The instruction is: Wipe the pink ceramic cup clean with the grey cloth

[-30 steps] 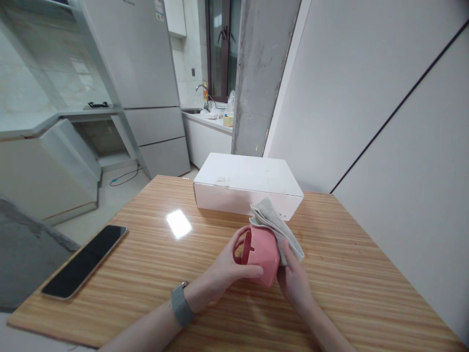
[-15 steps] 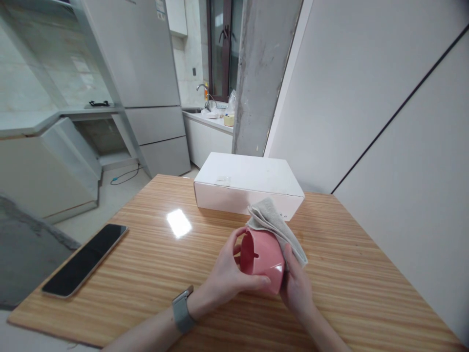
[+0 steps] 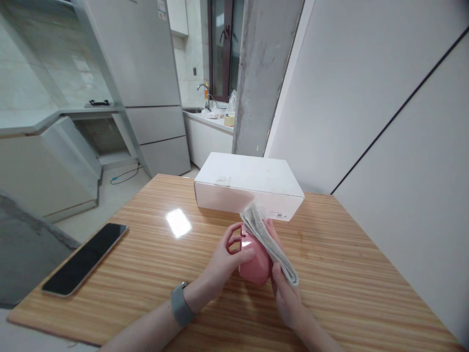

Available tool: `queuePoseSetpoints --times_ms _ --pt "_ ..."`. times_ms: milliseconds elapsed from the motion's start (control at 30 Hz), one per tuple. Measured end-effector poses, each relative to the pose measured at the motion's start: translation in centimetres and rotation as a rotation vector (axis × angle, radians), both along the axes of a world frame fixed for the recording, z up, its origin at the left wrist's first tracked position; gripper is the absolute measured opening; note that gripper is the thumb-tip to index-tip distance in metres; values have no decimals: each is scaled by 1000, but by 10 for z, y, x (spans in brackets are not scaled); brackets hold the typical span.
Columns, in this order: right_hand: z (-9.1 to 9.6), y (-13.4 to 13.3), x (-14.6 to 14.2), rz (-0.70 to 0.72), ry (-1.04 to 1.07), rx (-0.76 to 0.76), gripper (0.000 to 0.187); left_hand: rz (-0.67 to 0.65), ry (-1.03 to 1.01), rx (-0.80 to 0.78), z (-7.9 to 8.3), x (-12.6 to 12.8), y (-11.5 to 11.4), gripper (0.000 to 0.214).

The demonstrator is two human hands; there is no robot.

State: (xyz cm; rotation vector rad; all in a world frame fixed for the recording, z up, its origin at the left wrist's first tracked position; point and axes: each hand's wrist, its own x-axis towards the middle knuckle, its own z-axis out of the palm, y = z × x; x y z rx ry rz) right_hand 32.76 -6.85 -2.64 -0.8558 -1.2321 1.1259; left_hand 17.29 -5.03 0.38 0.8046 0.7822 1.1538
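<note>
A glossy pink container with angled sides is held above the wooden table, its mouth turned away to the left and mostly hidden. My left hand grips its rim, thumb on the outer wall and fingers curled at the opening. A folded grey cloth lies against the container's right side. My right hand is closed on this cloth, with the thumb in front and fingers behind, pressing it to the container. A grey-banded watch is on my left wrist.
A white box stands at the back of the wooden table. Near the left edge lies a black-screened phone. A white wall borders the right side. Behind are a fridge and a sink counter.
The pink container has turned, so its mouth no longer faces me. My right hand and the cloth have shifted slightly left, and the cloth's angle is steeper.
</note>
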Motion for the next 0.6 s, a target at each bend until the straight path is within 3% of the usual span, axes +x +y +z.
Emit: queuePoseSetpoints --times_ms 167,333,467,600 --pt "11 14 -1 -81 253 -210 44 -124 2 44 5 -1 0 94" --pt "17 18 -2 -71 417 -315 45 -136 194 72 4 -1 2 103" --pt "17 14 -5 -50 424 -298 42 -55 287 141 4 -2 3 99" --pt "10 10 -4 -63 322 -292 43 -81 253 91 8 -2 1 99"
